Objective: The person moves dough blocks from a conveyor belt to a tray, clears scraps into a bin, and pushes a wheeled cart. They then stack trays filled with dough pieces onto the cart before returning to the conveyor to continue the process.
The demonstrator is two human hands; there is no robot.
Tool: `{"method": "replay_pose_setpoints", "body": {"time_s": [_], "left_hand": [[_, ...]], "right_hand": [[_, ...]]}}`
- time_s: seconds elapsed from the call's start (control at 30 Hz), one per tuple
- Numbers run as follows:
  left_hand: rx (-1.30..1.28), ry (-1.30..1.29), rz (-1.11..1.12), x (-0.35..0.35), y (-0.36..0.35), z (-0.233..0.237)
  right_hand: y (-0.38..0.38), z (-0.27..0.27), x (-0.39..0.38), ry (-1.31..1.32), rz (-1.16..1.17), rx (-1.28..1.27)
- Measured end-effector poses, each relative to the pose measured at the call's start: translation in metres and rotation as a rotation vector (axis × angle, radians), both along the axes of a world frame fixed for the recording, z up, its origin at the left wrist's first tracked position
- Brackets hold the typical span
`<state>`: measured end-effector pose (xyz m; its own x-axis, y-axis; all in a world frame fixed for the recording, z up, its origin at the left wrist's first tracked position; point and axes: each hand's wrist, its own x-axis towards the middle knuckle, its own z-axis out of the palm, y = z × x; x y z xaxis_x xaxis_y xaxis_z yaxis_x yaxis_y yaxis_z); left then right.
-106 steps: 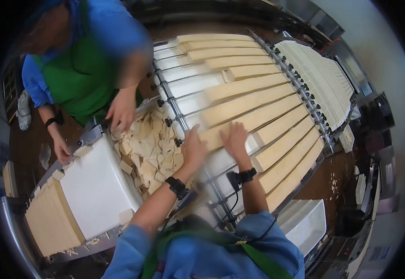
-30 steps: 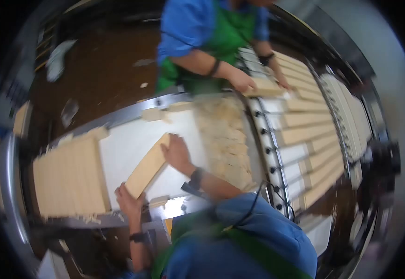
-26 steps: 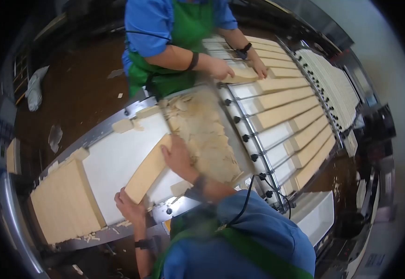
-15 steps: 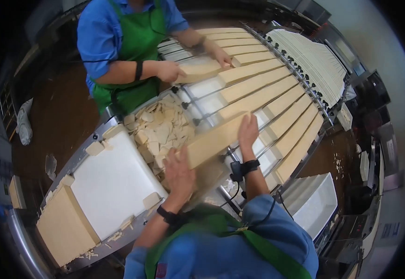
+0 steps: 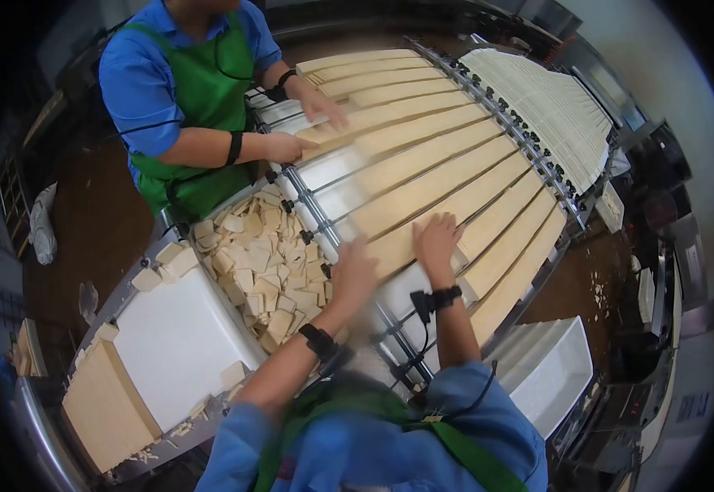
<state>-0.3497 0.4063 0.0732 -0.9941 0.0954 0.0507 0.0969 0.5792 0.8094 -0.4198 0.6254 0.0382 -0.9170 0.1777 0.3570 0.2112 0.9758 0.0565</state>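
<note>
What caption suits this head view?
Left hand and right hand resting on a pale strip on the slatted conveyor; offcut pile beside, co-worker opposite.

1. Pile of offcuts point(image 5: 262, 262): pale, irregular chunks heaped in a trough. This pile is the landmark for all items below.
2. White belt point(image 5: 172, 344): directly below-left of the pile, touching its edge.
3. Block of slabs point(image 5: 107, 410): beyond the belt, far below-left of the pile.
4. Loose chunks point(image 5: 145, 279): on the metal frame just left of the pile.
5. Co-worker point(image 5: 184, 90): above the pile, in a blue shirt and green apron, both hands on the slabs up-right of it.
6. Thin-cut strips point(image 5: 545, 107): well up-right of the pile, packed side by side.
7. White tub point(image 5: 545, 385): well right of the pile and lower.
8. Floor point(image 5: 86, 221): brown, left of the pile.
</note>
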Motion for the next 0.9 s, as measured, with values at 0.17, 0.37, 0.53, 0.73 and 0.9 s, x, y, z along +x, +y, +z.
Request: {"method": "replay_pose_setpoints", "body": {"time_s": [0.17, 0.37, 0.53, 0.73, 0.9], "left_hand": [[0.141, 0.012, 0.082, 0.01, -0.009, 0.0], [0.331, 0.064, 0.06, 0.013, -0.029, -0.021], [0.352, 0.148, 0.302, 0.053, -0.087, -0.026], [0.178, 0.037, 0.512, 0.115, -0.19, -0.055], [-0.048, 0.176, 0.457, 0.162, -0.235, -0.099]], "right_hand": [[-0.059, 0.002, 0.062, -0.062, 0.479, -0.476], [-0.08, 0.006, 0.078, -0.105, 0.56, -0.274], [-0.089, 0.01, 0.077, -0.091, 0.587, -0.042], [-0.098, 0.019, 0.087, -0.09, 0.756, -0.006], [-0.091, -0.008, 0.075, -0.273, 0.581, -0.141]]}}
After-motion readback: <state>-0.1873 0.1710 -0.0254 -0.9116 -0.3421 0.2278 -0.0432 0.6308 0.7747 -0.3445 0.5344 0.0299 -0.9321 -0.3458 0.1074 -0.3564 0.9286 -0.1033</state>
